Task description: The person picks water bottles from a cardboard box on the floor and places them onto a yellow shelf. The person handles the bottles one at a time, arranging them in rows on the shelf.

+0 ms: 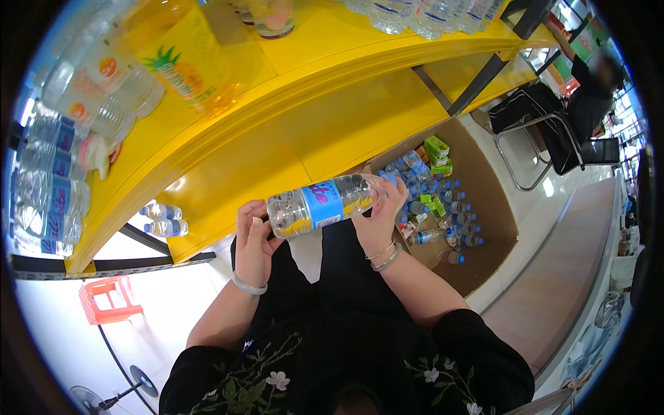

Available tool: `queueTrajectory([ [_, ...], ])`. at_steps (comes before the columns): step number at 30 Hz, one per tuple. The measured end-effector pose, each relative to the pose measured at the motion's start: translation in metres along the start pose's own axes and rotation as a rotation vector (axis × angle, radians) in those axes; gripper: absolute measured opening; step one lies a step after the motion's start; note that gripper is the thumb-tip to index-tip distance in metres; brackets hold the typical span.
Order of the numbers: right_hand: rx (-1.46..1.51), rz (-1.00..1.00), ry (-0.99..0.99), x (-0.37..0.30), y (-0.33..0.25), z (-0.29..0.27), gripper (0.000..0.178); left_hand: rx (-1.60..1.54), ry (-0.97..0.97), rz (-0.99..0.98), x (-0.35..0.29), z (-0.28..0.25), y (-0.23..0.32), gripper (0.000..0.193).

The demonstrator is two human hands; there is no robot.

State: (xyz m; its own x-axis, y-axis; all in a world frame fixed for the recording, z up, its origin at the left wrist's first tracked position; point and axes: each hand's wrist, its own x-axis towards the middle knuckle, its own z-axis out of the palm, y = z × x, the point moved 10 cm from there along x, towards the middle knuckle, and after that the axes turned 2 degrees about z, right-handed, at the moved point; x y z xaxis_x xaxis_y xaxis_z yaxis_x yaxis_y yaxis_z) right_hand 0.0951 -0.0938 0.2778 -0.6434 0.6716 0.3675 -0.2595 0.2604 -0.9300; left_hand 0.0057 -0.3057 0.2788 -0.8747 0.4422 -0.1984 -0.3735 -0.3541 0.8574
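Note:
A large clear plastic water bottle [321,205] with a blue label lies sideways between my two hands, above my lap. My left hand [253,242] grips its base end, fingers on top and thumb against the side. At the cap end, my right hand [380,214] is closed around the neck, which hides part of the cap. To the right below the bottle stands an open cardboard box [494,232] holding several small water bottles [453,207] with blue caps and a few green cartons [436,147].
A yellow shelf unit [332,142] spans the front. On its upper board stand a yellow pineapple drink bottle [183,59] and large water bottles [52,180]. Two bottles [166,227] lie lower left. There is a red stool [111,300] on the floor. A person [588,97] sits far right.

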Motion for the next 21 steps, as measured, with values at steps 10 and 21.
queueTrajectory([
  [10,-0.146,-0.308,-0.12,-0.022,-0.051,0.025,0.046,-0.23,-0.177,-0.378,-0.043,-0.014,-0.021,0.056],
  [21,-0.172,-0.428,-0.261,-0.038,-0.093,0.06,0.044,-0.104,-0.295,-0.481,-0.088,-0.025,-0.028,0.039],
])
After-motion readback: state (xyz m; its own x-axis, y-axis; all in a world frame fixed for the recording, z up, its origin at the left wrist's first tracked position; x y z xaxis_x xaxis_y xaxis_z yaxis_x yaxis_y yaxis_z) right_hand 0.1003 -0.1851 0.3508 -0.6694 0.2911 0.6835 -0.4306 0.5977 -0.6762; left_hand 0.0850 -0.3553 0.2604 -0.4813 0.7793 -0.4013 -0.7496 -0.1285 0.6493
